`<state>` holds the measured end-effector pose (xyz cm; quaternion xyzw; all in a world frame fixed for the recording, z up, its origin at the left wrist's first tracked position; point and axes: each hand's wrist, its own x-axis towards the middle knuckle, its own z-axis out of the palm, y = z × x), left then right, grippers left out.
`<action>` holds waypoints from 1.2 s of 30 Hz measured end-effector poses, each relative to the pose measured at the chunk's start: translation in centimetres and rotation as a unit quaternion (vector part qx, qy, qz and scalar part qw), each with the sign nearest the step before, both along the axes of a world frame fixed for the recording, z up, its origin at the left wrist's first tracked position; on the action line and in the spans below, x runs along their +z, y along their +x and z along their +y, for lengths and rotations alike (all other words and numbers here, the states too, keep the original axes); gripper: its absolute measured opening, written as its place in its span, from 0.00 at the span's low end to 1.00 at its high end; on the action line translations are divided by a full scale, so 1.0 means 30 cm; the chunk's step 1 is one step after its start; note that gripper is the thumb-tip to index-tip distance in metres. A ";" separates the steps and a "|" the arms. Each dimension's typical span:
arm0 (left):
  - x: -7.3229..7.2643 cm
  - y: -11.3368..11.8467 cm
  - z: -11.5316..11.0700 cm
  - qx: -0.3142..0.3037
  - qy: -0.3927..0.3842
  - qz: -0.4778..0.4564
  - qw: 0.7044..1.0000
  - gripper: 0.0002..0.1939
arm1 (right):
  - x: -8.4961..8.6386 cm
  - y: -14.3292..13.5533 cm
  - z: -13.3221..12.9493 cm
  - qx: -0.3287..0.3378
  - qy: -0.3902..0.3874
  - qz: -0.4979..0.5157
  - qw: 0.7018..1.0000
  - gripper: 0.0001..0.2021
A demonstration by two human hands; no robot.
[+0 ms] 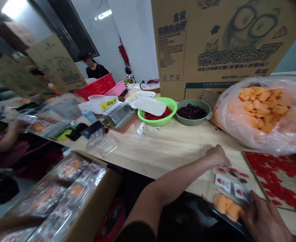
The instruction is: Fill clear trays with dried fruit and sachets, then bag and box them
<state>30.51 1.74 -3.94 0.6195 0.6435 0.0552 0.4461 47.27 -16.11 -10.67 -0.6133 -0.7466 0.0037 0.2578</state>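
A shallow, clear plastic compartmented tray (231,187) is being held at the front edge of the pale wooden table (168,146), left of the rectangular board strewn with red flakes (289,181). The right hand (270,216) is being held partly curled, thumb and fingers apparently closed on the tray's right side. The left hand (217,156) is being bent downward at or just beyond the far end, fingers drawn together; whether anything is being pinched cannot be told, as the fingertips are hidden.

Good handling is probably calling for a level tray, fully supported rather than overhanging, because the rounded orange pieces (227,206) in the near part are looking loose. Thin walls are best being gripped lightly, and the two white square cards (222,182) are best being left flat, undisturbed by either wrist.
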 end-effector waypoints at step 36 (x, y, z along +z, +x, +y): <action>-0.091 -1.257 -0.205 0.214 0.278 0.293 0.890 0.19 | 0.160 -0.705 0.378 0.125 -0.150 -0.246 0.949 0.24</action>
